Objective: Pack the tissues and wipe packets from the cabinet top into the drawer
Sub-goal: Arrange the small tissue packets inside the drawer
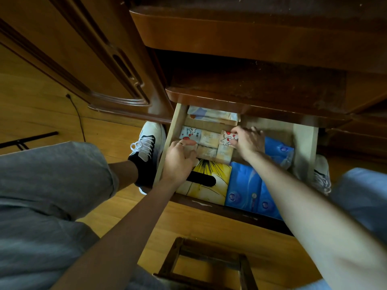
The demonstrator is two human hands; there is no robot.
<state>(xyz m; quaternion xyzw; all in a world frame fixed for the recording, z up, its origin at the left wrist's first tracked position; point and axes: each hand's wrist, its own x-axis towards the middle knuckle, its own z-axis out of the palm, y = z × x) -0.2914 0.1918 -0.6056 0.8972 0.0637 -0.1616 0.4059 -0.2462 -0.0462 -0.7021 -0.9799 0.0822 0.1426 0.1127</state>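
both hands reach into the open drawer, the left hand pressing on small tissue packets, the right hand pinching a heart-printed packet, the drawer's rear hidden under the cabinet.

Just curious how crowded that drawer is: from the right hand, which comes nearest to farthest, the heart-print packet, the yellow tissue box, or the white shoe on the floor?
1. Heart-print packet: under the right hand fingers, touching.
2. Yellow tissue box: front of the drawer, toward the person.
3. White shoe: on the floor, left of the drawer.
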